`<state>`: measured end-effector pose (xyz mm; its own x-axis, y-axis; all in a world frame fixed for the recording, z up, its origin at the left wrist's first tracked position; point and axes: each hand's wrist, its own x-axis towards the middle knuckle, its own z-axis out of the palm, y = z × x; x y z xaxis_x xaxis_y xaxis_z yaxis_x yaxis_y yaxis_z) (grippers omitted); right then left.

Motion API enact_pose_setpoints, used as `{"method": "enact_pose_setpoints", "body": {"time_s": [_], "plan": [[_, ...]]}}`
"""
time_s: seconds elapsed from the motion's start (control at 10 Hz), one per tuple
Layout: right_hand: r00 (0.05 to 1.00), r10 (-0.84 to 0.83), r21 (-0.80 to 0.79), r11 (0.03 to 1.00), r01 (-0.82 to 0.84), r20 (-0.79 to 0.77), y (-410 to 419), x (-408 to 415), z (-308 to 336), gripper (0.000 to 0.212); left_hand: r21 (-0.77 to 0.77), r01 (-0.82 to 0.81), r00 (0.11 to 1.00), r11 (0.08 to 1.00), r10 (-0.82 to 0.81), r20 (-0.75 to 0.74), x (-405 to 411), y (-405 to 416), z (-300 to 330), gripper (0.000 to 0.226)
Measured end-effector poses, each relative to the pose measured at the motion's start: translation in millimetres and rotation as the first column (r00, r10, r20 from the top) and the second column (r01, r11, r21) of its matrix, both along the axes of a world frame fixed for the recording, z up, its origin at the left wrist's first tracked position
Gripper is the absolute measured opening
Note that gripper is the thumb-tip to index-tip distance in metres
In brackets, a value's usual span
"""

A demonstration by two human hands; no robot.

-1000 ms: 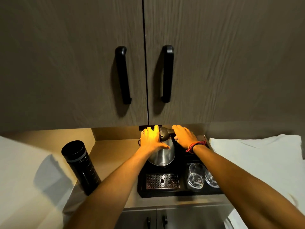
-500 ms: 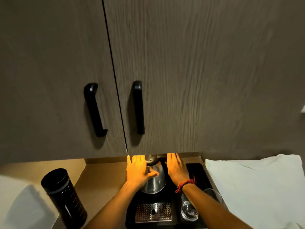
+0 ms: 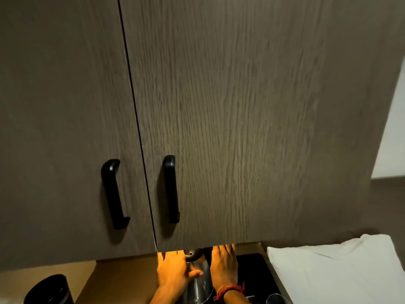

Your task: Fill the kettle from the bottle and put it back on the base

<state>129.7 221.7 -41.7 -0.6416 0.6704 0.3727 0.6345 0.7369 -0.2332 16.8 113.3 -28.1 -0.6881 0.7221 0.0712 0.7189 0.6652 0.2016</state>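
Note:
The steel kettle (image 3: 200, 286) with a black handle stands on the black tray (image 3: 254, 275) at the bottom middle, under the cupboard. My left hand (image 3: 175, 273) lies against its left side, thumb across the front. My right hand (image 3: 223, 268), a red thread on its wrist, presses flat against the kettle's right side. The fingertips of both hands are hidden behind the cupboard's lower edge. The black bottle (image 3: 49, 289) stands at the bottom left, only its top in view. The kettle's base is hidden.
Two grey wooden cupboard doors (image 3: 219, 128) with black handles (image 3: 171, 189) fill most of the view, hanging low over the counter (image 3: 122, 279). A white cloth (image 3: 337, 270) lies at the right. A glass rim (image 3: 277, 298) shows at the bottom edge.
The view has tilted further up and right, so the cupboard fills more of the frame and the tray slips out at the bottom. Both hands stay on the kettle's sides.

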Motion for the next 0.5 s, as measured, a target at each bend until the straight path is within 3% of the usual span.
{"method": "enact_pose_setpoints", "body": {"time_s": [0.1, 0.2, 0.3, 0.4, 0.5], "plan": [[0.999, -0.005, -0.015, 1.000, 0.005, 0.046, -7, 6, 13, 0.073, -0.078, 0.016, 0.998, 0.997, -0.021, -0.057, -1, -3, 13, 0.109], [0.989, 0.062, 0.034, 0.997, -0.067, 0.135, -17, 14, 26, 0.082, -0.037, 0.023, 0.991, 0.999, -0.028, -0.131, 3, -15, 26, 0.108], [0.955, 0.171, 0.015, 0.984, -0.180, 0.243, -41, 36, 52, 0.071, -0.005, 0.057, 0.981, 0.998, -0.057, -0.186, 29, -46, 49, 0.106], [0.950, 0.200, 0.122, 0.964, -0.235, 0.241, -60, 51, 76, 0.053, 0.047, 0.071, 0.966, 0.996, -0.057, -0.251, 43, -72, 67, 0.099], [0.934, 0.303, 0.184, 0.923, -0.338, 0.191, -92, 79, 115, 0.026, 0.137, 0.169, 0.920, 0.976, -0.106, -0.378, 64, -111, 103, 0.074]]}}
